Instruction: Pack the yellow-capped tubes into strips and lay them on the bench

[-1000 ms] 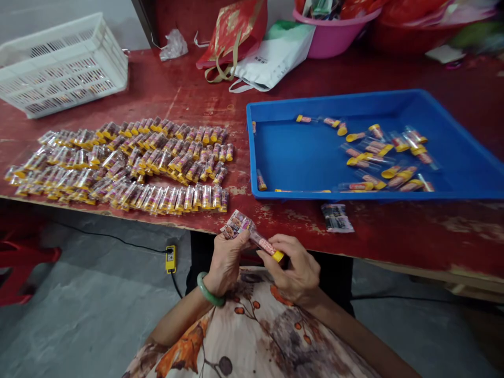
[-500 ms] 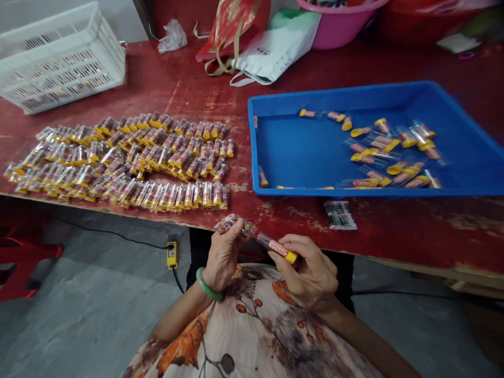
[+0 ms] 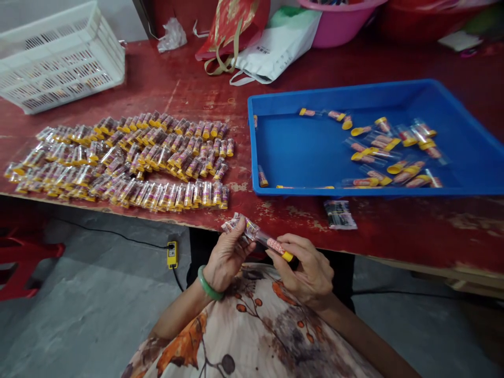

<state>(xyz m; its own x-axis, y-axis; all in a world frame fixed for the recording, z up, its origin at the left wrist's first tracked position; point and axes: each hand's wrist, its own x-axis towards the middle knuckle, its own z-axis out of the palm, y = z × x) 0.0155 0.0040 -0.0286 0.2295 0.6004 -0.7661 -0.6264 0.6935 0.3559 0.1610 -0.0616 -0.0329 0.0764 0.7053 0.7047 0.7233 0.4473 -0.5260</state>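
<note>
My left hand (image 3: 226, 257), with a green bangle at the wrist, pinches a small printed plastic wrapper (image 3: 247, 228). Between the thumb and fingers of my right hand (image 3: 309, 268) is a clear tube (image 3: 277, 247) with a yellow cap and pinkish filling. The tube's clear end meets the wrapper; whether it has gone inside, I cannot tell. On the left lie rows of wrapped tubes (image 3: 173, 194) with yellow ends. Loose tubes (image 3: 407, 173) with yellow caps are scattered in the blue tray (image 3: 334, 191) at the right.
A flat dark packet (image 3: 339, 215) lies in front of the tray on the red table (image 3: 283, 215). Behind are a white crate (image 3: 90, 58), a white bag (image 3: 275, 52), a red bag (image 3: 224, 37) and a pink basin (image 3: 338, 26). A yellow socket block (image 3: 172, 254) rests on the floor.
My two hands have come closer together. The tube moved left until its clear end met the wrapper, which has turned toward it.
</note>
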